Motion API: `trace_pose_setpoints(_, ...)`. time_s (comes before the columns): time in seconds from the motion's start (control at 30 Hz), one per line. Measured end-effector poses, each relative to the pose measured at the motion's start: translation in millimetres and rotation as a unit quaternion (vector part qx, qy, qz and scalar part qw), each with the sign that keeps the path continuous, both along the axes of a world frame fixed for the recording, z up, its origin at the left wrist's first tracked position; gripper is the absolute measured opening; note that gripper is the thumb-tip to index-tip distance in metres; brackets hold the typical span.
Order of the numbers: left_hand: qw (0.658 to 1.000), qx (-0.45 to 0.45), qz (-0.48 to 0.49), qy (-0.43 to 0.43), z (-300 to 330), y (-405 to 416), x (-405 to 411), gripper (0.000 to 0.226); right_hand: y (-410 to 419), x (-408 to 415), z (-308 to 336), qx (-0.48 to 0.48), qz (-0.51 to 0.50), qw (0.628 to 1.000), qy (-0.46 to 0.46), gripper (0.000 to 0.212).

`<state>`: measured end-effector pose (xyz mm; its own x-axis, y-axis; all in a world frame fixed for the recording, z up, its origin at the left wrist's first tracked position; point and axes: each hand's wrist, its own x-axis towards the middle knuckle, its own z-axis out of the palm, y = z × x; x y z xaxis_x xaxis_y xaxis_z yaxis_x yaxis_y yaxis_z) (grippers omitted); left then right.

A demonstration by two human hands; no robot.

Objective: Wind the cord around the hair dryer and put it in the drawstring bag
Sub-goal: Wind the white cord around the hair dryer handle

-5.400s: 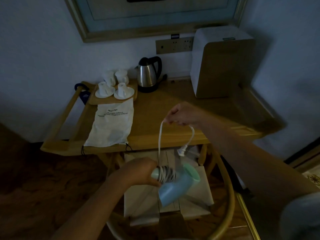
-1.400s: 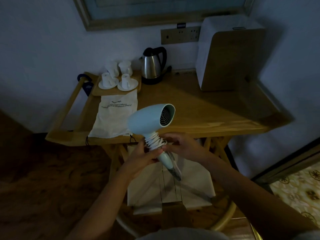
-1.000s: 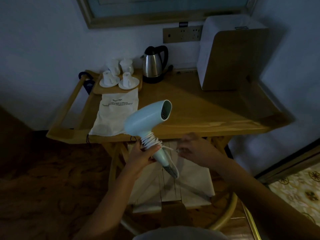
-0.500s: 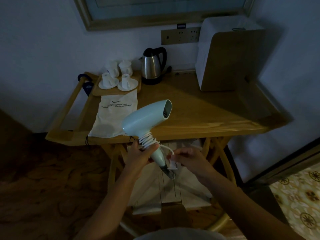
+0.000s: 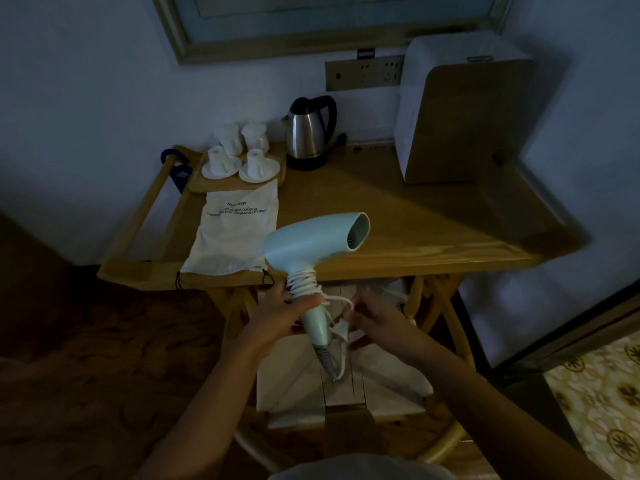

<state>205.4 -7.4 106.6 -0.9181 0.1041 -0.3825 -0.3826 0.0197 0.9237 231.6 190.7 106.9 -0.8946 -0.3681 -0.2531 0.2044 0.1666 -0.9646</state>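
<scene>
A pale blue hair dryer (image 5: 311, 240) is held upright in front of the table edge, nozzle pointing right. Its white cord (image 5: 303, 284) is wound in several turns round the handle, and a short loose end runs down to the white plug (image 5: 341, 328). My left hand (image 5: 280, 317) grips the handle just below the coils. My right hand (image 5: 375, 320) pinches the cord end by the plug, right of the handle. The white drawstring bag (image 5: 235, 233) lies flat on the left part of the wooden table (image 5: 415, 237), its drawstrings hanging over the front edge.
A wooden tray with white cups and saucers (image 5: 242, 161) stands behind the bag, a steel kettle (image 5: 310, 133) beside it. A white and wood box-shaped appliance (image 5: 460, 116) fills the back right corner. A chair with a pale cushion (image 5: 343, 386) sits under the table front.
The cord went from a long loose length to tight coils on the handle. In the last second my right hand took the plug end and brought it close to the handle; the dryer stayed almost still.
</scene>
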Motion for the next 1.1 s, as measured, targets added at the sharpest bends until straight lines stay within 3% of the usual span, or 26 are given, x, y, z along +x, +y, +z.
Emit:
trace_pose_setpoints(0.13,1.000,0.011,-0.007,-0.007,-4.0,6.1,4.7,0.030,1.0,2.3,-2.3,0.067,0.053,0.995,0.050,0.010)
trace_pose_setpoints(0.27,1.000,0.007,-0.008,0.020,-3.7,11.6,5.4,0.033,-5.3,5.9,-7.7,0.180,-0.017,0.972,0.153,0.023)
trace_pose_setpoints(0.37,0.999,0.000,-0.001,0.042,-2.0,14.3,5.2,0.035,-9.1,11.7,-9.9,0.168,-0.072,0.967,0.180,0.026)
trace_pose_setpoints(0.43,0.999,0.011,0.012,0.040,-2.5,17.1,6.1,0.035,-7.3,15.8,-10.4,0.168,-0.075,0.965,0.188,0.016)
trace_pose_setpoints(0.63,0.998,0.042,0.028,0.032,-2.6,23.2,6.7,0.036,-15.2,31.8,-23.7,0.266,-0.048,0.927,0.261,0.017)
trace_pose_setpoints(0.67,0.998,0.049,0.027,0.033,-2.6,22.7,7.0,0.037,-13.3,30.7,-24.6,0.227,-0.065,0.945,0.228,0.018)
trace_pose_setpoints(0.73,0.996,0.081,0.026,0.021,-3.0,20.9,8.4,0.040,-5.1,25.8,-20.1,0.017,-0.064,0.996,0.052,0.022)
trace_pose_setpoints(0.8,0.987,0.159,0.034,-0.007,-4.8,19.4,8.3,0.047,7.9,24.3,-19.1,-0.189,-0.018,0.975,-0.111,0.037)
trace_pose_setpoints(0.83,0.978,0.202,0.037,-0.016,-6.0,18.6,7.5,0.047,13.2,24.3,-18.6,-0.240,0.008,0.960,-0.142,0.041)
trace_pose_setpoints(0.93,0.962,0.269,0.037,-0.018,-7.5,14.6,6.0,0.043,19.9,23.6,-17.1,-0.284,0.058,0.946,-0.143,0.043)
trace_pose_setpoints(1.1,0.960,0.277,0.037,-0.026,-9.0,10.4,9.3,0.044,20.0,20.7,-7.3,-0.287,0.053,0.944,-0.157,0.039)
